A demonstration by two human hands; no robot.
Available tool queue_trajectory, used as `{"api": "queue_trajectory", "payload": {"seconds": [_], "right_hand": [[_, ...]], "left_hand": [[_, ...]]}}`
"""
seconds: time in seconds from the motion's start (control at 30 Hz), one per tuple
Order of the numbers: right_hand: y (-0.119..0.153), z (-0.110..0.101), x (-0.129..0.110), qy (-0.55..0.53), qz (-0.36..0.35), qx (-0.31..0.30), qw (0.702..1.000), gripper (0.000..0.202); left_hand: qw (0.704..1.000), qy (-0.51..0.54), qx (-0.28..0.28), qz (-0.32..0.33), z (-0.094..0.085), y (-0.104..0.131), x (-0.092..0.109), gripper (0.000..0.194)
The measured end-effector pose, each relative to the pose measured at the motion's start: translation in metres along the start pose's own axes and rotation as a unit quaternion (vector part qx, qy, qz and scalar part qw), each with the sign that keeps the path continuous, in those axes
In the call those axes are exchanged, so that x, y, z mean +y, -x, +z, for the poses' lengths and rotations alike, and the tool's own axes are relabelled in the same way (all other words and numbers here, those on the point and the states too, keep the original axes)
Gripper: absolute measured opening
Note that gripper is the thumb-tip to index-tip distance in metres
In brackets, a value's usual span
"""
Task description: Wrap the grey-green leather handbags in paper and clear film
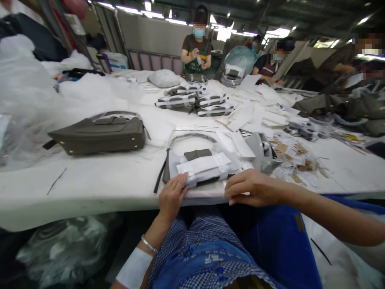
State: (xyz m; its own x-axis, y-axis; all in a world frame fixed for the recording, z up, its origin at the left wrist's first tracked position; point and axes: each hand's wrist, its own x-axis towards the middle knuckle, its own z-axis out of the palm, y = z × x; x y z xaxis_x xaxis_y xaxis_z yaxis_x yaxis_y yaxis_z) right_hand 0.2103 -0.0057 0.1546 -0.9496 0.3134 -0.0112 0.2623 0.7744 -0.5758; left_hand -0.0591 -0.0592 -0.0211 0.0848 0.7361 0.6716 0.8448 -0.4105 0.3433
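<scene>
A grey-brown handbag (197, 154), partly wrapped in white padding and clear tape, lies on the white-covered table in front of me. Its curved handle points away from me, and a dark strap hangs at its left side. My left hand (173, 195) grips the wrapped bag's near left corner, fingers on top of the white wrapping. My right hand (251, 187) is just off the bag's near right corner, its fingers curled and pressed together. Whatever may be between those fingertips is too small to make out.
Another handbag (102, 135) lies on its side to the left. Several wrapped bags (195, 98) are piled farther back. Loose white sheets (255, 110) and paper scraps (300, 156) cover the right. A blue bin (282, 245) stands below the edge. Co-workers (197, 50) stand across the table.
</scene>
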Motion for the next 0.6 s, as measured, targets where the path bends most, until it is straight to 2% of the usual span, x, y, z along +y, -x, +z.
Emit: {"api": "queue_trajectory", "payload": {"seconds": [0.13,0.23,0.33,0.43,0.6], "right_hand": [[-0.054,0.001,0.006,-0.137,-0.007,-0.098,0.986,0.023],[-0.082,0.002,0.021,-0.146,0.006,-0.135,0.980,0.030],[-0.103,0.004,0.034,-0.050,-0.005,-0.160,0.986,0.029],[-0.119,0.003,0.040,0.069,-0.042,-0.188,0.979,0.024],[-0.143,0.003,0.040,0.147,-0.076,-0.215,0.963,0.021]], "left_hand": [[0.999,0.021,-0.008,-0.025,-0.001,0.000,0.003,0.048],[0.999,0.035,-0.001,-0.034,-0.001,0.001,0.004,0.047],[0.998,0.048,-0.005,-0.039,0.000,0.002,0.004,0.047],[0.997,0.064,-0.011,-0.042,-0.001,0.001,0.003,0.054],[0.994,0.094,0.000,-0.059,-0.001,-0.001,0.003,0.066]]}}
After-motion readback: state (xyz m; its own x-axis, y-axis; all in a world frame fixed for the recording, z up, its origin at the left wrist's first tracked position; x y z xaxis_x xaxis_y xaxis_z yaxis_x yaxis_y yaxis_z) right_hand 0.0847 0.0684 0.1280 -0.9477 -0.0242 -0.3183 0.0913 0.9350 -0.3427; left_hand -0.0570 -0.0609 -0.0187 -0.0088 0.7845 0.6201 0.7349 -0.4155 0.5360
